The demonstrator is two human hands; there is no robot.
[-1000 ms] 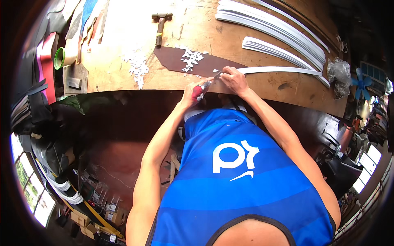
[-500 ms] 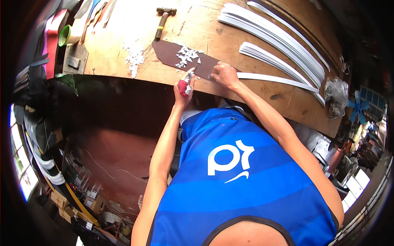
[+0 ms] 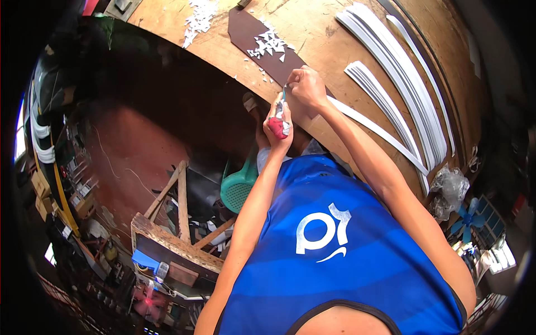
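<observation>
- The tabletop is showing scuffed wood.
- The brown panel is looking smooth and matt.
- The white strip is looking smooth.
- The clear bag is showing glossy, crumpled plastic.
- The green stool is showing perforated plastic.
- The blue vest is looking like smooth cloth.

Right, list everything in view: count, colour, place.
Workbench: one, tan, top
Board: one, dark brown, on workbench
Scrap piles: two, white, board and workbench
Strip stacks: two, white, workbench's right
Loose strips: at least two, white, beside stacks
Plastic bag: one, clear, right
Fans: two, blue right, reddish lower left
Stool: one, green, left of centre
Planks: several, brown, lower left
Edges: too dark to list
Tank top: one, blue, worn
Tool: one, bluish tip, in left hand
Left hand: one, workbench edge
Right hand: one, over board
</observation>
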